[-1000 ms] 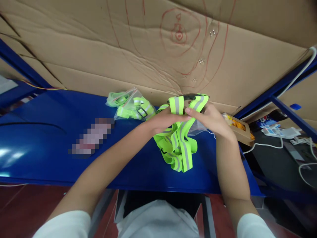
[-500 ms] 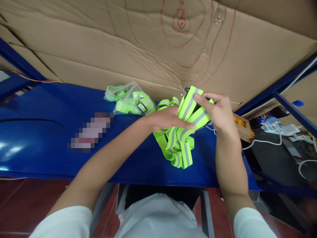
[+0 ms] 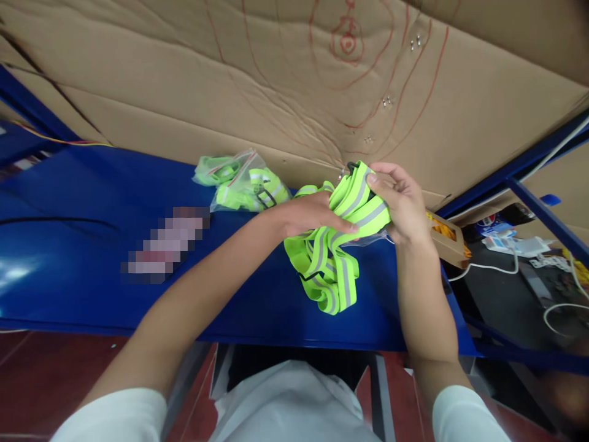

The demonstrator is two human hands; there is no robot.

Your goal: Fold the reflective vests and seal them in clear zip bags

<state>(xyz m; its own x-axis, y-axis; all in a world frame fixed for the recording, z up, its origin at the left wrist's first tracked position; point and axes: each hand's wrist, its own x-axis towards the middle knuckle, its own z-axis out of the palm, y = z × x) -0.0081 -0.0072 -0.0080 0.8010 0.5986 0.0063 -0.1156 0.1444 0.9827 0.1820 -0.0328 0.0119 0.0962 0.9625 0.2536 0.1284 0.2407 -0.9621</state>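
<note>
A neon-yellow reflective strap (image 3: 346,279) with a grey stripe lies partly folded in layers between my hands, and its loose loops hang down onto the blue table. My left hand (image 3: 313,216) is closed around the folded layers, thumb on top. Gripping the right end of the folds, my right hand (image 3: 401,199) has its thumb on the front and its fingers behind. A black buckle piece shows at the top of the bundle. Left of my hands lie clear zip bags (image 3: 251,184) with more yellow straps inside.
The blue table (image 3: 257,301) meets a cardboard wall (image 3: 184,98) with red pen lines. A blurred-out item (image 3: 168,245) lies on the left. At the right are a cardboard box (image 3: 446,239), white cables and a dark lower surface (image 3: 501,294).
My right hand has drawn slightly down and left, and the strap layers at its end lie closer together. The loose loops below have shifted a little.
</note>
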